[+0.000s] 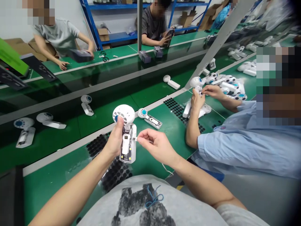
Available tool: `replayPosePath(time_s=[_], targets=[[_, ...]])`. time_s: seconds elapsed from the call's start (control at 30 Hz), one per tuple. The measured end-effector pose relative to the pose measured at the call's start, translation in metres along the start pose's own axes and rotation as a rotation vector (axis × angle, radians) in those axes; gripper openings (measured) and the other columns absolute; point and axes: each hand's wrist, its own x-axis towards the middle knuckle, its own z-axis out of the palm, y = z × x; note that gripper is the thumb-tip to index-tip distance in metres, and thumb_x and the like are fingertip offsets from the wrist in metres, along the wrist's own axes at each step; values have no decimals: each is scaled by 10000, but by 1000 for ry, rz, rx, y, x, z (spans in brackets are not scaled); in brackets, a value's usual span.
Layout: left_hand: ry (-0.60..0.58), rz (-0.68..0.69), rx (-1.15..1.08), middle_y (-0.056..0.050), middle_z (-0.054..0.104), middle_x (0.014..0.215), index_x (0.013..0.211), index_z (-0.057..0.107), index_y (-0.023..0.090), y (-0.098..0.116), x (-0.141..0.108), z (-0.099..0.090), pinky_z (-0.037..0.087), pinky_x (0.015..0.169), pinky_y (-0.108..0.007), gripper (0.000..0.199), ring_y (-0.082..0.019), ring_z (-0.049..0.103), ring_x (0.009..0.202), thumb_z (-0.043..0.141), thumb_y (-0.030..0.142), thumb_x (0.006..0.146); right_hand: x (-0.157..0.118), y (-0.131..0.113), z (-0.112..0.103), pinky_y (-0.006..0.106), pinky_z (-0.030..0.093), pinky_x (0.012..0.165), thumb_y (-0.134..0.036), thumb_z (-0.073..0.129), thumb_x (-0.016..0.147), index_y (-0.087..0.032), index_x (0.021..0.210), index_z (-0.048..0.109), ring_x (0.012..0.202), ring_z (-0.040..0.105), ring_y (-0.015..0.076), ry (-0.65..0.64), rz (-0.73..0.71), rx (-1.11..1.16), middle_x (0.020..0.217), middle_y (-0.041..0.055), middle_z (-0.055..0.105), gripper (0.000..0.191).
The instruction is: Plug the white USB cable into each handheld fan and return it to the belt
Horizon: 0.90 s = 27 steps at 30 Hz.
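My left hand (115,138) is wrapped round a white handheld fan (129,142). The fan's round vented head points up, and a clear front panel shows a circuit board and small yellowish lights. My right hand (160,144) pinches the plug of a thin white cable (167,169) against the fan's right side; whether the plug is fully in, I cannot tell. A second fan (152,121) with a blue-centred head lies on the green bench just beyond my right hand. Sheets of round black stickers (117,172) lie under and in front of my left arm.
More fans, one of them a white fan (87,105), lie on the green conveyor belt (70,138) past the pale rail. At right, a co-worker's hands (198,97) hold another fan near a pile of fans (229,84). Across the belt, two people handle dark boxes. A slanted post (216,44) stands ahead.
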Motion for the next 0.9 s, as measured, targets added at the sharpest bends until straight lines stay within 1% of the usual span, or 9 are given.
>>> replayPosePath(time_s=[0.13,0.23,0.33,0.43,0.5,0.57,0.67,0.77,0.9], targets=[[-4,17,10,-13,584,625,891,600,162,-2,0,1,383,441,-212,631,-125,529,535,502,730,633,1,0,-1,206,433,591,-251,556,797,-162,774,592,626,532,86,16,23,7,707,-12,598,99],[1,62,90,-23,603,666,902,607,154,-6,1,-5,394,471,-220,651,-127,536,555,450,738,662,1,1,-2,204,413,569,-257,547,804,-163,771,585,597,506,81,-3,41,-40,688,-19,584,106],[38,137,266,-46,637,746,923,617,134,-11,2,-12,438,585,-244,596,-171,584,699,522,669,677,3,3,-3,210,374,549,-246,512,829,-165,740,590,563,463,81,-58,-3,-199,622,-31,542,143],[23,118,374,-66,655,793,937,622,118,-15,2,-15,450,688,-266,535,-216,588,850,599,585,676,5,7,-4,217,343,554,-207,495,834,-168,707,595,570,448,85,-152,-73,-338,609,-32,524,166],[5,68,363,-71,656,784,941,619,112,-18,1,-14,451,706,-275,544,-221,587,864,582,591,686,6,11,-3,210,330,533,-205,486,837,-169,714,584,545,434,79,-208,-19,-317,595,-40,517,161],[12,40,352,-72,655,783,971,609,112,-21,1,-14,449,701,-275,557,-212,590,845,558,598,703,7,16,0,205,315,509,-221,471,845,-169,716,562,510,411,73,-216,51,-280,567,-49,499,166],[17,23,374,-71,657,811,1037,589,122,-26,3,-18,445,690,-274,559,-203,594,827,524,588,735,8,23,2,204,309,514,-218,468,840,-167,694,534,508,412,72,-220,74,-279,561,-51,493,168],[35,20,491,-67,659,832,991,601,127,-35,9,-26,443,706,-288,499,-199,597,790,591,537,707,12,30,-1,205,289,504,-211,477,822,-167,677,525,499,388,71,-252,98,-271,535,-58,455,159],[126,31,597,-79,665,839,888,608,117,-57,27,-28,447,730,-317,411,-206,603,763,675,437,640,24,51,-8,201,258,468,-253,527,772,-163,640,515,487,345,69,-163,290,-125,525,-62,409,161]])
